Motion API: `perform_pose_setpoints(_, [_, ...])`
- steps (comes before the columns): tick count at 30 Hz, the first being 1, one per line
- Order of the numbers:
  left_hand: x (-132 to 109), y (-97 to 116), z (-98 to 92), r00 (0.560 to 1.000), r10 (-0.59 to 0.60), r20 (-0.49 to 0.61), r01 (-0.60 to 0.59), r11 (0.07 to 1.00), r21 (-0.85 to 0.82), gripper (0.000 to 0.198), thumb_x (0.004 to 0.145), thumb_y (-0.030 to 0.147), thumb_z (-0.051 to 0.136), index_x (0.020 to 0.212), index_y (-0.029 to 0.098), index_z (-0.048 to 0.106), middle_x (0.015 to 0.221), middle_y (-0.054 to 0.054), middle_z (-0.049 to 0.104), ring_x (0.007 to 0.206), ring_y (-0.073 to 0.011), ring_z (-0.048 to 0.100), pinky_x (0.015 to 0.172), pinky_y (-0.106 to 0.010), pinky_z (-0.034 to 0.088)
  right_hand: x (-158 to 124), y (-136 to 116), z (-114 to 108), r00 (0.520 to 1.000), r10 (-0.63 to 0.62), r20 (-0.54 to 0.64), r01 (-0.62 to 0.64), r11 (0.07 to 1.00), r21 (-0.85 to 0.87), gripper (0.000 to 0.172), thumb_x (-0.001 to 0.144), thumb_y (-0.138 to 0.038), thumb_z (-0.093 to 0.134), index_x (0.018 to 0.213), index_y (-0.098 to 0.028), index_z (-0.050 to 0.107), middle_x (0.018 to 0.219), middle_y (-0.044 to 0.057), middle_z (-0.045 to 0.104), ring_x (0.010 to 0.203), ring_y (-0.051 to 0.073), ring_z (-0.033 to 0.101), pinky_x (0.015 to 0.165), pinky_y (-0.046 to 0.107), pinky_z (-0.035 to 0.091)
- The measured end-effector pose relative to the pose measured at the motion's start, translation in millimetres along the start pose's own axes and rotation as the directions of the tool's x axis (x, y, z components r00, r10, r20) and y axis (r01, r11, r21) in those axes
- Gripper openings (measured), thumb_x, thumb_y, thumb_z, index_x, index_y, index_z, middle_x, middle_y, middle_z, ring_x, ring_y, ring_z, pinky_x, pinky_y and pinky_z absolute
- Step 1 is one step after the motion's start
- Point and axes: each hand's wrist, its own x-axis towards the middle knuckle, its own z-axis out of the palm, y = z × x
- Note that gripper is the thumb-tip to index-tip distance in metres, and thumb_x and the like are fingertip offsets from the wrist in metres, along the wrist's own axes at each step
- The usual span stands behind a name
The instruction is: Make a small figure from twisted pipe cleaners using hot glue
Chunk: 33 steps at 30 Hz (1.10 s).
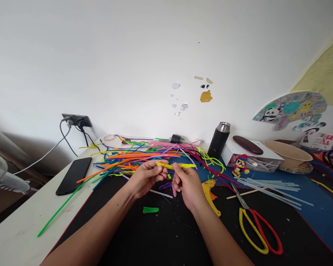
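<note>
My left hand and my right hand are raised over the black mat, both pinching a short yellow pipe cleaner held level between them. The left fingers grip its left end, the right fingers its middle. A pink piece sticks down from under my right hand. A big heap of coloured pipe cleaners lies just behind the hands. A small green piece rests on the mat below the hands, and a purple one lies between them.
Red-and-yellow scissors, a yellow glue gun and clear glue sticks lie to the right. A black flask, a white box and a bowl stand behind. A phone lies left, near a wall socket.
</note>
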Motion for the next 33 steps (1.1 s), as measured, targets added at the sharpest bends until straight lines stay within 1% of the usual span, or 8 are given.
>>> perform_pose_setpoints(4, [1, 1, -2.7, 1.0, 0.002, 0.029, -0.003, 1.0, 0.026, 0.032, 0.067, 0.025, 0.096, 0.091, 0.012, 0.081, 0.077, -0.008, 0.077, 0.066, -0.0125, 0.071, 0.062, -0.018, 0.057, -1, 0, 1, 1.0, 0.006, 0.01, -0.006, 0.999, -0.034, 0.061, 0.081, -0.063, 0.077, 0.048, -0.02, 0.049, 0.04, -0.004, 0.044, 0.034, 0.008, 0.035, 0.033, 0.021, 0.029])
perform_pose_setpoints(12, [-1, 6, -0.4, 0.997, 0.058, 0.044, -0.066, 0.979, 0.194, 0.031, 0.068, 0.034, 0.096, 0.084, 0.012, 0.081, 0.07, -0.007, 0.074, 0.059, -0.0132, 0.068, 0.055, -0.019, 0.053, -1, 0, 0, 1.0, -0.004, 0.028, 0.007, 0.994, -0.106, 0.06, 0.084, -0.062, 0.074, 0.049, -0.02, 0.051, 0.04, -0.003, 0.047, 0.033, 0.008, 0.038, 0.034, 0.022, 0.026])
perform_pose_setpoints(16, [-2, 10, 0.6, 0.996, 0.071, 0.052, -0.082, 0.965, 0.251, 0.032, 0.069, 0.038, 0.095, 0.08, 0.013, 0.079, 0.069, -0.006, 0.073, 0.059, -0.0135, 0.068, 0.055, -0.02, 0.053, -1, 2, 0, 0.999, 0.001, 0.042, 0.005, 0.989, -0.149, 0.06, 0.084, -0.062, 0.074, 0.049, -0.019, 0.052, 0.04, -0.002, 0.05, 0.034, 0.008, 0.04, 0.035, 0.022, 0.028])
perform_pose_setpoints(19, [-2, 12, -0.2, 0.997, 0.038, 0.061, -0.056, 0.942, 0.33, 0.034, 0.069, 0.041, 0.094, 0.077, 0.013, 0.077, 0.072, -0.007, 0.074, 0.063, -0.0155, 0.07, 0.057, -0.021, 0.055, -1, 4, 0, 1.0, -0.003, 0.026, 0.006, 0.994, -0.113, 0.056, 0.082, -0.063, 0.076, 0.056, -0.019, 0.054, 0.044, -0.003, 0.051, 0.035, 0.008, 0.042, 0.034, 0.021, 0.029])
perform_pose_setpoints(22, [-2, 13, -2.0, 0.997, -0.033, 0.066, 0.002, 0.908, 0.419, 0.036, 0.07, 0.044, 0.093, 0.078, 0.012, 0.077, 0.074, -0.009, 0.076, 0.068, -0.0173, 0.072, 0.063, -0.023, 0.057, 0, 5, 0, 1.0, -0.011, 0.005, 0.012, 0.998, -0.064, 0.048, 0.079, -0.064, 0.079, 0.074, -0.018, 0.064, 0.048, -0.006, 0.052, 0.036, 0.01, 0.045, 0.032, 0.021, 0.029])
perform_pose_setpoints(25, [-2, 14, -3.0, 0.995, -0.086, 0.054, 0.052, 0.887, 0.459, 0.039, 0.068, 0.046, 0.093, 0.078, 0.013, 0.076, 0.075, -0.009, 0.077, 0.069, -0.0174, 0.073, 0.067, -0.025, 0.058, -1, 4, 0, 1.0, -0.002, 0.001, 0.002, 0.996, -0.091, 0.051, 0.08, -0.066, 0.076, 0.085, -0.016, 0.069, 0.047, -0.006, 0.052, 0.036, 0.01, 0.046, 0.033, 0.02, 0.03])
perform_pose_setpoints(29, [-3, 15, -0.3, 0.99, -0.123, 0.07, 0.069, 0.853, 0.517, 0.04, 0.067, 0.046, 0.094, 0.077, 0.013, 0.076, 0.074, -0.007, 0.077, 0.07, -0.0166, 0.073, 0.073, -0.026, 0.058, -2, 2, 2, 1.0, 0.011, -0.015, -0.012, 0.994, -0.113, 0.053, 0.081, -0.067, 0.075, 0.092, -0.015, 0.072, 0.047, -0.006, 0.053, 0.035, 0.01, 0.048, 0.033, 0.019, 0.03])
perform_pose_setpoints(33, [-4, 15, 3.2, 0.982, -0.169, 0.088, 0.098, 0.845, 0.526, 0.038, 0.066, 0.044, 0.094, 0.075, 0.014, 0.075, 0.076, -0.006, 0.077, 0.072, -0.0169, 0.072, 0.076, -0.029, 0.058, -4, -1, 4, 1.0, 0.019, -0.002, -0.02, 0.993, -0.116, 0.057, 0.082, -0.068, 0.073, 0.097, -0.013, 0.075, 0.046, -0.006, 0.053, 0.034, 0.009, 0.046, 0.033, 0.019, 0.03])
